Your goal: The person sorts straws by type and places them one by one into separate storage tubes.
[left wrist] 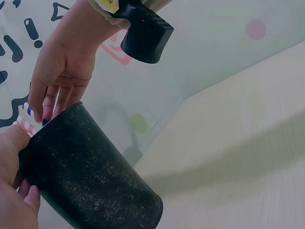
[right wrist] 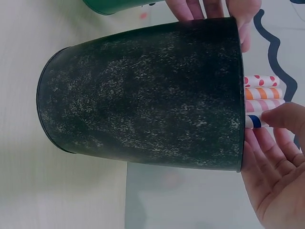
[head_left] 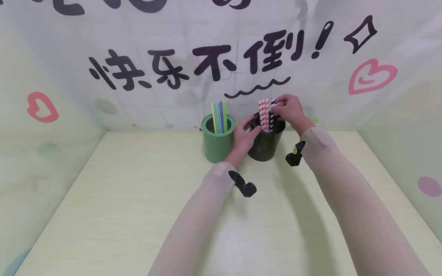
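Observation:
A dark, speckled metal bucket stands upright near the back wall, holding several patterned paper straws with dots and stripes. My left hand grips its rim from the left, thumb at the mouth and fingers behind. From the right, my right hand pinches a navy-and-white striped straw between thumb and fingers at the rim. This straw stands in the bucket at the right end of the row. In the right wrist view, the dotted, orange-striped and pink-striped straws line up beside it.
Left of the dark bucket, close to my left hand, stands a green bucket with several coloured straws. Both buckets are on a pale wooden table, in front of a printed cloth backdrop with side panels.

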A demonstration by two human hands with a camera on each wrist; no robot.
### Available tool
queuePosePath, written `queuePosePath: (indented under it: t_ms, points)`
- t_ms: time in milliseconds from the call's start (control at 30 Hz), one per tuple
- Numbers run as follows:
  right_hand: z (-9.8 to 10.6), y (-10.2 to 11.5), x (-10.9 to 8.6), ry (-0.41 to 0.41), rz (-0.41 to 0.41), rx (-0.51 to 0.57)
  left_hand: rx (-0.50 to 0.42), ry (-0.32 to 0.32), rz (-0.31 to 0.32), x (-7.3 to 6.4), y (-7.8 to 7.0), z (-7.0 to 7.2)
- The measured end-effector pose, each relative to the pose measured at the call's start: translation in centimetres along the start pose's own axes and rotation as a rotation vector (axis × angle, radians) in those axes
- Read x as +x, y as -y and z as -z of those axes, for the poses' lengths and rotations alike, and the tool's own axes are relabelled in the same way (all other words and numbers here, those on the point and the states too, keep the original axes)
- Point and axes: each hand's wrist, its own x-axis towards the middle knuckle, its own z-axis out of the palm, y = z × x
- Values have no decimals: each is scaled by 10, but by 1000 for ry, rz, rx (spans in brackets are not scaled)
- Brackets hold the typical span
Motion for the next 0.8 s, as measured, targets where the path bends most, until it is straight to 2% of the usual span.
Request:
queuePosePath:
  t_ms: [367, 633, 800]
  points:
    - [-5, 1, 0, 12, 6, -104, -19, 3, -19, 0, 1, 0]
    - [4, 4, -6, 71, 4, -52, -13, 24, -2, 1, 2, 7]
    - [17, -2, -15, 103, 21, -48, 17, 52, -23, -3, 4, 11]
